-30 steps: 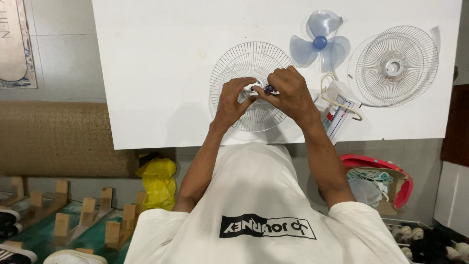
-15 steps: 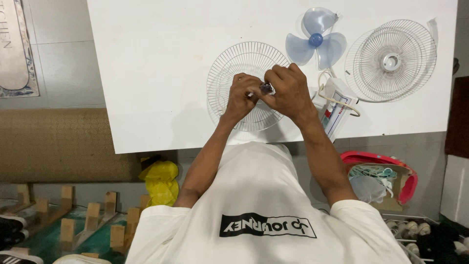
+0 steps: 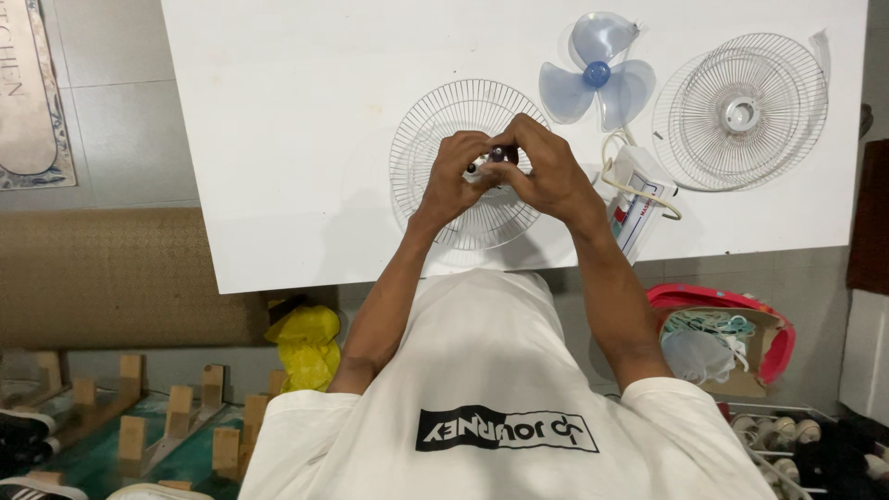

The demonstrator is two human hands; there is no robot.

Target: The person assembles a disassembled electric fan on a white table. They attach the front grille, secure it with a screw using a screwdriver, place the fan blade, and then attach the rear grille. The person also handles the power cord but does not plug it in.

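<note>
White counter (image 3: 278,111) carried wire fan guard (image 3: 435,120), blue fan blade (image 3: 593,79) and second guard (image 3: 741,111). Left hand (image 3: 451,181) and right hand (image 3: 546,171) pinched small dark knob (image 3: 501,154) above guard centre.

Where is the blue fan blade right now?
In the head view the blue fan blade lies flat on the white table, far side, between the wire grille under the hands and the second grille.

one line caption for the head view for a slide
Both hands, left hand and right hand, pinch a small dark knob over a wire fan guard on a white table.
</note>
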